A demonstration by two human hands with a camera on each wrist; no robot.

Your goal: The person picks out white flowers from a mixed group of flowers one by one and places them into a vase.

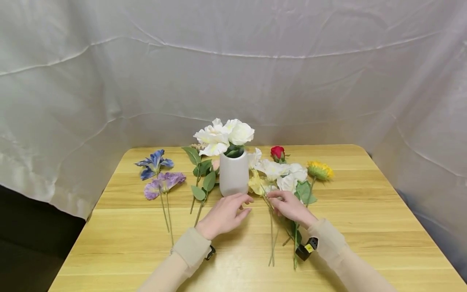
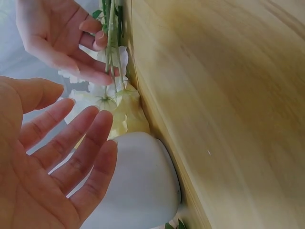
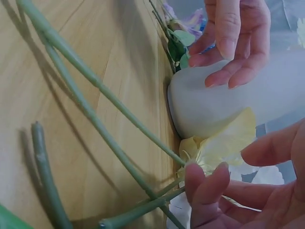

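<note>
A white vase (image 1: 234, 174) holding white flowers (image 1: 215, 137) stands at the middle of the table. My left hand (image 1: 224, 214) hovers in front of its base, fingers loosely bent and holding nothing; in the left wrist view its palm (image 2: 45, 176) shows bare. My right hand (image 1: 290, 207) is at the stems of the flowers to the right of the vase. In the right wrist view its fingertips touch green stems (image 3: 102, 119) just below a pale yellow flower (image 3: 231, 138), while the thumb stays apart from the fingers.
White flowers (image 1: 288, 176), a red rose (image 1: 277, 153) and a yellow flower (image 1: 320, 170) lie right of the vase. Leafy stems (image 1: 208, 181) lie close on its left. Farther left are a blue flower (image 1: 155, 164) and a purple flower (image 1: 165, 183). Grey cloth (image 1: 233, 81) hangs behind the table.
</note>
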